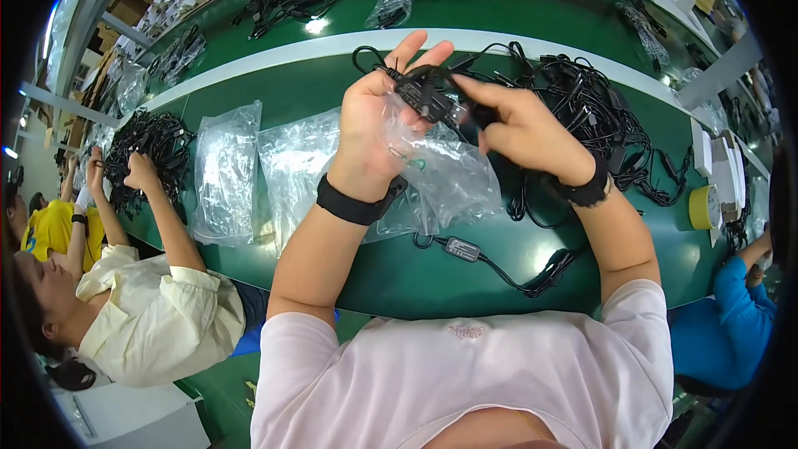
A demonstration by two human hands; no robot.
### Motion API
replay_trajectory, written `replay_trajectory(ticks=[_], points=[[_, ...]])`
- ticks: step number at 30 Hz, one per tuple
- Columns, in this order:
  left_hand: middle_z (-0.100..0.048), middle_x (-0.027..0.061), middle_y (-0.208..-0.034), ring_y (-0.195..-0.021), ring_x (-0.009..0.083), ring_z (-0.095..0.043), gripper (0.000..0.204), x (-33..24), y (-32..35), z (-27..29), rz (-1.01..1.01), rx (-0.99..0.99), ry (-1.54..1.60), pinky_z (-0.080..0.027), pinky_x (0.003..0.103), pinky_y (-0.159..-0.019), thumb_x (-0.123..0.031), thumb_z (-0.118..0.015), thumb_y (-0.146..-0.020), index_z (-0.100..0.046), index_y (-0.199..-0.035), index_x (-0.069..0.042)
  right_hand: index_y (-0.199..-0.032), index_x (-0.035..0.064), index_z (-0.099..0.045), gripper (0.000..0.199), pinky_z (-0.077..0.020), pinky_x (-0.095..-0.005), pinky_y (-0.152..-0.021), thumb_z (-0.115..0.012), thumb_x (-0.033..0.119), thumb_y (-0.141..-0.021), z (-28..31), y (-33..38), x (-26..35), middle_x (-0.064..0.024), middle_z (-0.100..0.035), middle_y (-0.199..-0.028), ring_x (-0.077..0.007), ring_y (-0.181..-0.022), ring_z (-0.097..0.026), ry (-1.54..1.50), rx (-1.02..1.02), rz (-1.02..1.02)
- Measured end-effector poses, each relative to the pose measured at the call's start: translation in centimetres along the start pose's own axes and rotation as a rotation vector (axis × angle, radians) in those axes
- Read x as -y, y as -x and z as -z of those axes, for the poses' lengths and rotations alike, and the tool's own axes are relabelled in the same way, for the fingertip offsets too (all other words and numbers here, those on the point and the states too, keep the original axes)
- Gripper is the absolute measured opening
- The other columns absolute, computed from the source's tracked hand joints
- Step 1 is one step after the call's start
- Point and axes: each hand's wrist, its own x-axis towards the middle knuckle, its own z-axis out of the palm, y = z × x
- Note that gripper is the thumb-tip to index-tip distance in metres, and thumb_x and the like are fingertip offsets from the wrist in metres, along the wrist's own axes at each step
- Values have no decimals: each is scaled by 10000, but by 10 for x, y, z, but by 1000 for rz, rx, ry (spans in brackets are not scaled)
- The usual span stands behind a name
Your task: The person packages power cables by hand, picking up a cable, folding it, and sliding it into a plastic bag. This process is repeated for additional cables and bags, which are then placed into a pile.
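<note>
Left fingers gripping black adapter, right fingers alongside, grip unclear, green tabletop bare along near edge

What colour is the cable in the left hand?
Black; the cable shows best in the head view.

Two big cable heaps sit on the near bench, at nine and two o'clock, with one separate cable at four. At least three clear bags stretch from nine inward; one tape roll stands at three; the wearer has two black wristbands.
</note>
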Motion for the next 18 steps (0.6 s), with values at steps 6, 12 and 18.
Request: replay_trajectory(ticks=[6, 12, 18], points=[[-545, 190, -1077, -609, 170, -557, 364, 8, 1, -12, -150, -138, -242, -500, 288, -530, -71, -330, -773, -474, -1100, -5, -1321, -10, -334, 488, -385, -224, -832, -440, 34, -847, -5, -1, -4, -46, -545, -1087, -102, -891, -509, -368, 123, 100], [-561, 111, -1037, -807, 164, -567, 376, 20, 4, -27, -288, -161, -699, -490, 272, -714, -13, -377, -745, -541, -1080, 34, -1300, -10, -366, 491, -407, -244, -836, -497, 243, -900, -11, -7, -13, -69, -517, -1173, -113, -1000, -502, -219, -40, 274], [-579, 113, -1050, -931, 155, -539, 426, 22, 6, -24, -280, -240, -703, -416, 211, -763, 28, -409, -690, -537, -1094, 74, -1148, -31, -524, 299, -419, -210, -684, -492, 89, -876, 7, -9, -6, -28, -557, -802, -93, -704, -492, -314, -152, 133]])
